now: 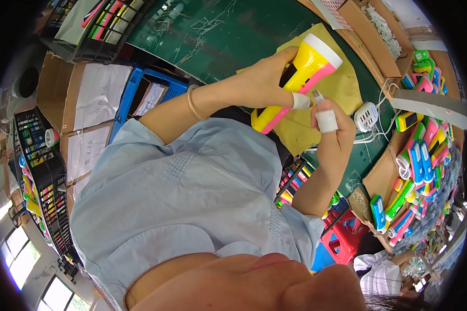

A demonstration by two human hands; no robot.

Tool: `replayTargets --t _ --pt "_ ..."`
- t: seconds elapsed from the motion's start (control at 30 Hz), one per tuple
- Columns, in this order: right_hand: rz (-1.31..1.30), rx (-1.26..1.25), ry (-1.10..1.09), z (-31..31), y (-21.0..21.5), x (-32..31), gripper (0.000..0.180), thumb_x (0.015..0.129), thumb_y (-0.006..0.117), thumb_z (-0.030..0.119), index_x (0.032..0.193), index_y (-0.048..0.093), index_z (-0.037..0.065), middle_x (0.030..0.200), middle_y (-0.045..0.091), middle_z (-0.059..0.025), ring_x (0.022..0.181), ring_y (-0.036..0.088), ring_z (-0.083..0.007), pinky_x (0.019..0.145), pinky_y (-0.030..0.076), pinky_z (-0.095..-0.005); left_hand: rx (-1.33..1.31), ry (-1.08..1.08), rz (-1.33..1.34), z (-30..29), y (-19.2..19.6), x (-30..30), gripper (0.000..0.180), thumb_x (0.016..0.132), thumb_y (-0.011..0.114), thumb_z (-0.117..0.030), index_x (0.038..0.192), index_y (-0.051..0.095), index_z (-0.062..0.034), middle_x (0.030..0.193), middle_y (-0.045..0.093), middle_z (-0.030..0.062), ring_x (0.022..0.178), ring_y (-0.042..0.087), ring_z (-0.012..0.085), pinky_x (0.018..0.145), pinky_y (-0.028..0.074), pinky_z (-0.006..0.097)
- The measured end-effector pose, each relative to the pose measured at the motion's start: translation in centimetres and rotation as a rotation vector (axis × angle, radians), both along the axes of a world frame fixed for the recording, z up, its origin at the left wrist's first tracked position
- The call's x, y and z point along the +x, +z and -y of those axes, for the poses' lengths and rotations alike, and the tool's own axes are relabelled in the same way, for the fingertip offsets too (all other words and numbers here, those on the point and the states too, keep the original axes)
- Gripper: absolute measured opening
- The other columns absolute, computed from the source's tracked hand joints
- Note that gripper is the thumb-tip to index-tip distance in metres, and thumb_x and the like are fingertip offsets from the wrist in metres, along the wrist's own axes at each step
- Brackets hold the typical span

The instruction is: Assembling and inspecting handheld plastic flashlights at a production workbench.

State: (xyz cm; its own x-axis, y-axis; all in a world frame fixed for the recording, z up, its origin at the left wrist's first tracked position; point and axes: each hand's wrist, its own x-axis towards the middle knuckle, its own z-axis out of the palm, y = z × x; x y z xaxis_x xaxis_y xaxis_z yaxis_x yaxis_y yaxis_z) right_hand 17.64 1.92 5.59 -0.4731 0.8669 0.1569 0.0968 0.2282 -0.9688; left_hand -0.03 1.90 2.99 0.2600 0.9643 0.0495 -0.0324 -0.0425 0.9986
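Observation:
A yellow and pink flashlight point(307, 65) with a white head slants across the middle, its head toward the far side. My left hand point(267, 78) is wrapped round its body, with a white wrap on the thumb. Close by on the right, my right hand point(333, 122) pinches a small cable plug point(318, 96) whose metal tip points toward the flashlight. Tip and flashlight look slightly apart. White tape also covers a digit of my right hand. Beneath both hands lies a yellow cloth point(350, 85) on the green table point(192, 31).
A white multi-port USB charger point(367, 116) with white cables sits right of the cloth. Many colourful flashlights point(417, 160) fill a cardboard box at the right. A long carton point(373, 33) holds small white parts. Left are a blue crate point(127, 101) and black baskets point(41, 176).

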Motion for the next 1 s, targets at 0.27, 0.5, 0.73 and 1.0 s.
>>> replayTargets --t 0.27,0.5,0.73,1.0 --pt "0.330 0.073 -0.098 -0.7 -0.3 -0.6 0.019 0.084 0.053 0.013 0.075 0.055 -0.003 0.056 0.048 -0.0111 0.049 0.044 -0.0178 0.047 0.035 -0.0293 0.017 0.180 -0.260 0.3 -0.1 0.7 0.056 0.059 0.072 -0.024 0.101 0.044 0.0019 0.090 0.054 0.0171 0.082 0.055 0.0272 0.070 0.044 0.033" --pt "0.448 0.315 -0.269 -0.5 -1.4 -2.2 0.020 0.087 0.050 0.014 0.076 0.052 -0.003 0.060 0.050 -0.0185 0.052 0.048 -0.0327 0.049 0.037 -0.0372 0.163 0.276 -0.373 0.3 -1.0 1.7 0.059 0.066 0.070 -0.016 0.113 0.038 0.0017 0.095 0.053 0.0165 0.085 0.055 0.0271 0.072 0.045 0.033" --pt "0.429 0.319 -0.307 -0.5 -1.6 -2.1 0.022 0.088 0.048 0.014 0.074 0.051 -0.001 0.061 0.051 -0.0189 0.055 0.051 -0.0351 0.051 0.039 -0.0382 0.269 0.390 -0.435 0.0 -1.1 2.2 0.063 0.067 0.070 -0.013 0.117 0.034 0.0024 0.101 0.049 0.0200 0.091 0.053 0.0342 0.077 0.044 0.036" --pt "0.367 0.308 -0.331 -0.8 -2.2 -2.6 0.017 0.087 0.048 0.013 0.082 0.054 -0.001 0.064 0.055 -0.0180 0.056 0.054 -0.0307 0.053 0.042 -0.0356 0.282 0.405 -0.464 0.0 -1.2 2.5 0.064 0.068 0.072 -0.014 0.117 0.034 0.0035 0.102 0.048 0.0216 0.093 0.053 0.0347 0.078 0.044 0.037"
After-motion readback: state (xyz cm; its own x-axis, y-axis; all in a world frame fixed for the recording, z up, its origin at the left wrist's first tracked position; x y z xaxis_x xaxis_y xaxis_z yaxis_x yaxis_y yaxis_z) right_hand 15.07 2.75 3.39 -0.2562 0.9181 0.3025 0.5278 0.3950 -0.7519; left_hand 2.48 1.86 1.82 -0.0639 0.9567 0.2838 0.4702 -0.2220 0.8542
